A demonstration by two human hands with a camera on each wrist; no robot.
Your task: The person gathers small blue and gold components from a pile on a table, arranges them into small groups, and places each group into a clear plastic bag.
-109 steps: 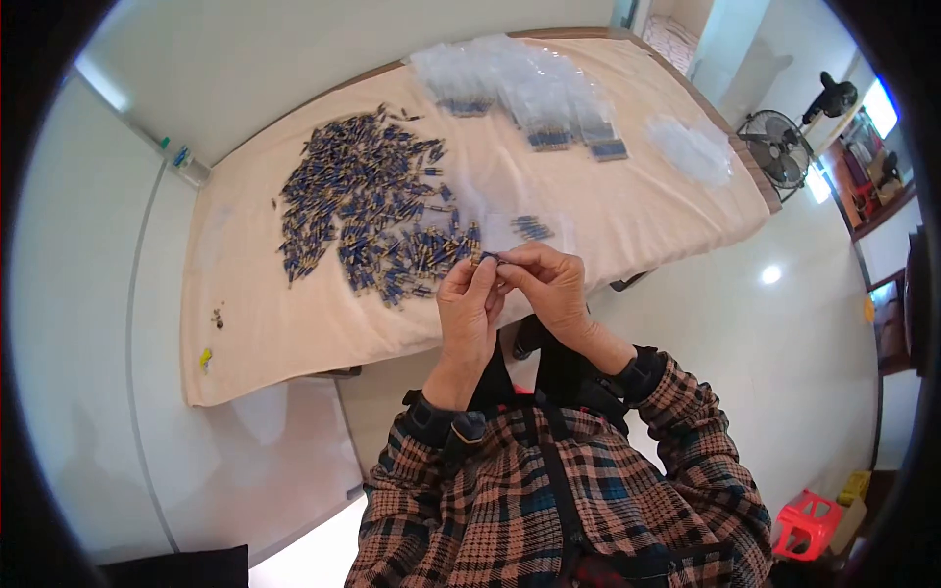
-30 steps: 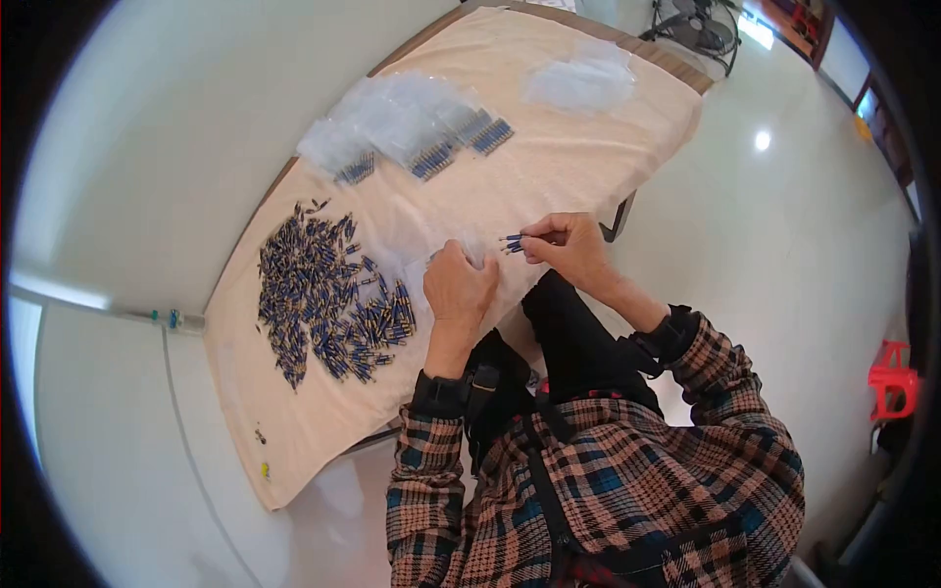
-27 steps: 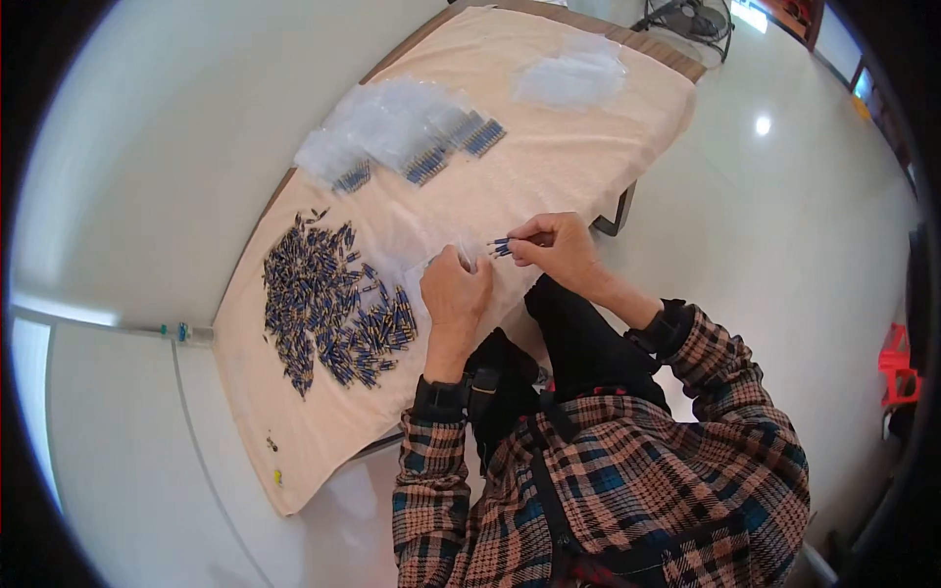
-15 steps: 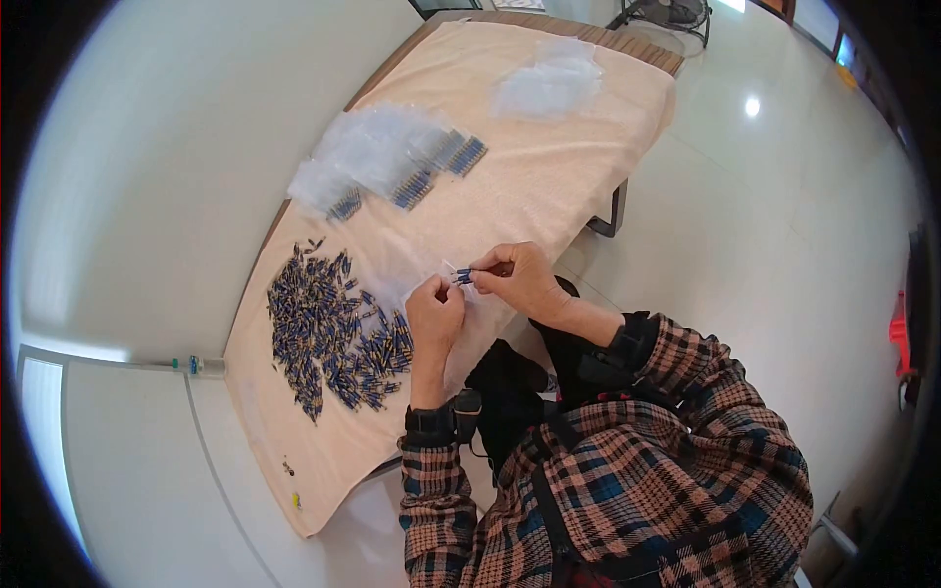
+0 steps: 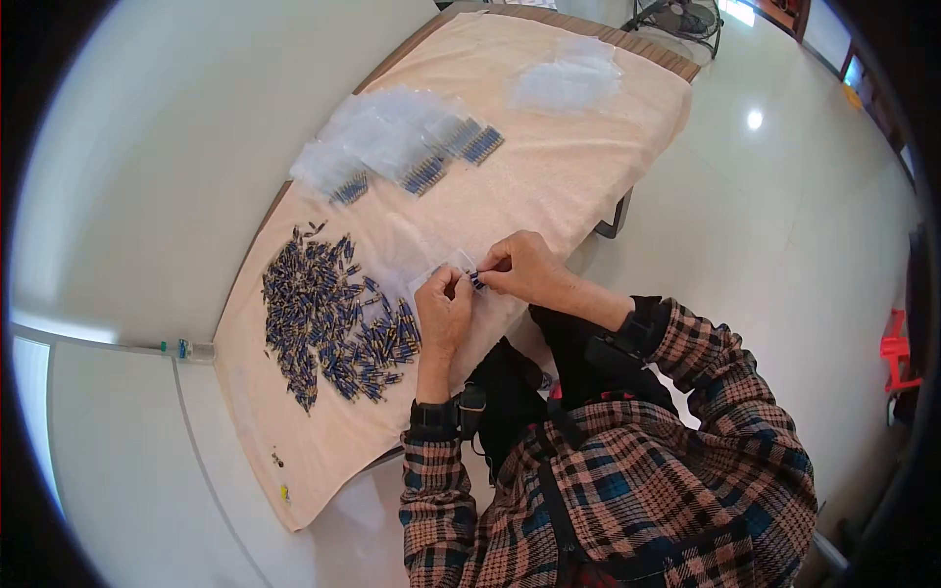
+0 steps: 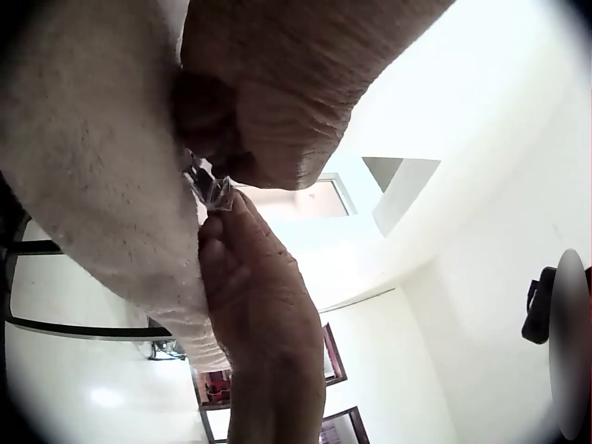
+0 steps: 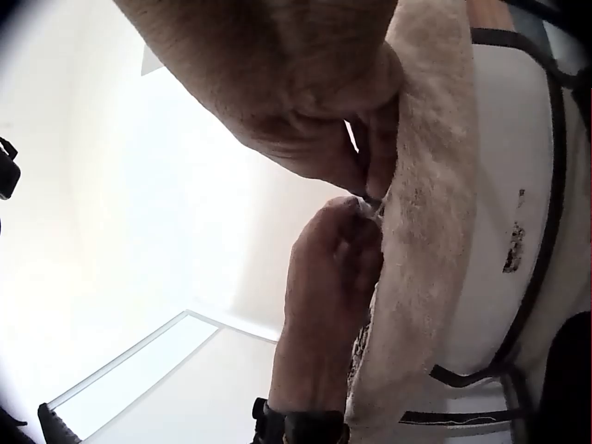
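Note:
My left hand (image 5: 444, 316) pinches a small clear plastic bag (image 5: 466, 260) close over the near edge of the table. Right beside it, my right hand (image 5: 529, 269) holds small blue pieces with gold ends (image 5: 476, 280) between thumb and fingers, at the bag's mouth. The left wrist view shows crinkled clear plastic (image 6: 218, 194) between the two hands' fingertips. Much of the bag is hidden by the fingers. A large loose pile of the same blue-and-gold pieces (image 5: 314, 314) lies left of my hands.
Filled clear bags (image 5: 392, 137) overlap along the table's back edge, with rows of blue pieces at their ends. Flat clear bags (image 5: 569, 78) lie at the far end. A yellow bit (image 5: 285, 493) sits near the left corner of the cream cloth (image 5: 569, 186).
Earlier both hands met at the pile, with several pieces lying on a bag. A second ago the right hand held pieces apart from the left; it has moved left to the bag's mouth.

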